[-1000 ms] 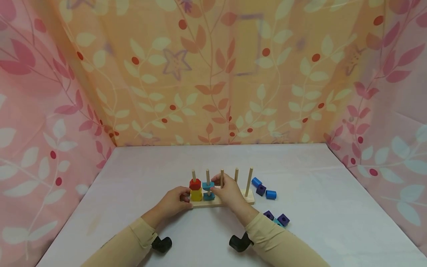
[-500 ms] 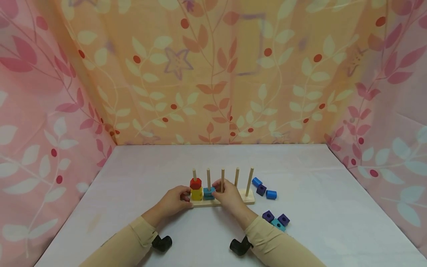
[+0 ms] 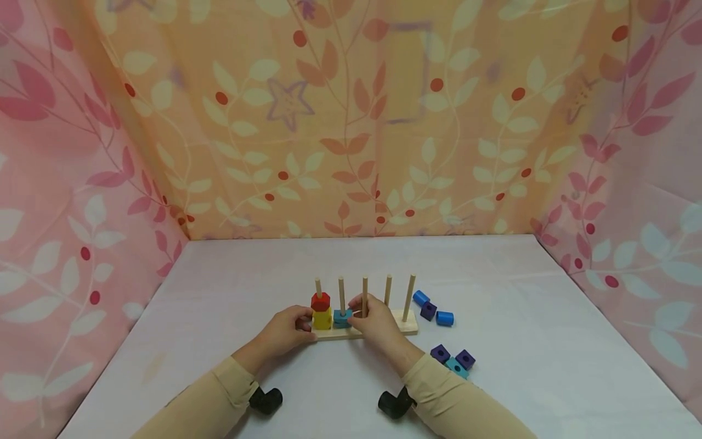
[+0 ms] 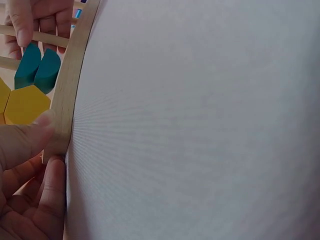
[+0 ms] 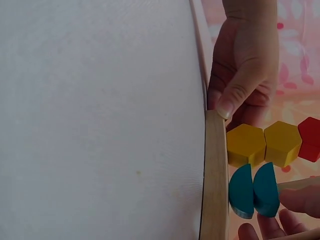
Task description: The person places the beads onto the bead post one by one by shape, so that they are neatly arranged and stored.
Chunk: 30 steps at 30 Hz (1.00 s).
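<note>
A wooden peg stacker (image 3: 334, 335) with several upright pegs stands on the table in the head view. My left hand (image 3: 284, 329) grips the left end of its base, thumb on top and fingers below in the left wrist view. On the leftmost peg, a red hexagonal block (image 3: 320, 302) tops two yellow hexagonal blocks (image 5: 246, 142). Two teal half-round blocks (image 5: 241, 192) sit together low on the second peg. My right hand (image 3: 378, 322) pinches the upper teal half-round block (image 5: 265, 192) at its edge, thumb toward the peg side. The other pegs bear no blocks where they show.
Right of the stacker lie two blue cylinders (image 3: 445, 318) and a purple block (image 3: 428, 311). Nearer the right forearm are two purple blocks (image 3: 465, 359) and a teal block (image 3: 456, 368). Black wrist cameras (image 3: 265, 401) stick out below both sleeves. Patterned cloth walls (image 3: 351, 152) enclose the table.
The right hand has brought the upper teal half-round block down the second peg onto the lower one. Over the last half second it stays there. The left hand has kept its grip.
</note>
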Each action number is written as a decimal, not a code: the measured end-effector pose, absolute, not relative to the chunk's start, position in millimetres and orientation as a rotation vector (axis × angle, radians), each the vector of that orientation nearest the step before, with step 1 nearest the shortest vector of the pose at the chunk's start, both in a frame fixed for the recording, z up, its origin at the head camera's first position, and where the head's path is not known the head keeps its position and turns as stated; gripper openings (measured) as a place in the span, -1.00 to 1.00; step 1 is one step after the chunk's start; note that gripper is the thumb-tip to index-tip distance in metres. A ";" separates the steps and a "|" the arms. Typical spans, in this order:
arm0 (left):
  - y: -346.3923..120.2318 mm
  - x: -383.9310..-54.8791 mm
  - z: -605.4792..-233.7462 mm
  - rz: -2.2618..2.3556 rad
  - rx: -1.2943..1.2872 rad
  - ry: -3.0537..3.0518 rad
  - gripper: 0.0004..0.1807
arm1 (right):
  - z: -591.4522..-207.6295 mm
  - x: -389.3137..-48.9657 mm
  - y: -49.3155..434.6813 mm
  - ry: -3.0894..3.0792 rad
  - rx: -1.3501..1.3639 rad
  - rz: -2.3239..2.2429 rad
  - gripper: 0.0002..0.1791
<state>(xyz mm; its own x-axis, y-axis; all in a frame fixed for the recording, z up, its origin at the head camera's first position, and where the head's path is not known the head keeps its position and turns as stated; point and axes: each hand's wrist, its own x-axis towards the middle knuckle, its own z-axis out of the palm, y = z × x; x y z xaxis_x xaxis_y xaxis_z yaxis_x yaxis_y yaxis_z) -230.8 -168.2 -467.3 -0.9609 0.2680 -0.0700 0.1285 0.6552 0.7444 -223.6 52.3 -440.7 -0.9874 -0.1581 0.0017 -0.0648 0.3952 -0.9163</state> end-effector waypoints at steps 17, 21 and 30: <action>-168.7 -232.1 -469.4 1.158 0.285 2.715 -0.47 | -409.9 -217.3 62.5 2.529 -0.349 -1.739 -0.65; -167.9 -231.9 -468.7 1.162 0.274 2.711 -0.48 | -398.2 -213.4 64.4 2.513 -0.372 -1.795 -0.61; -166.2 -231.4 -467.7 1.163 0.244 2.713 -0.49 | -365.6 -207.5 74.3 2.449 -0.507 -1.922 -0.48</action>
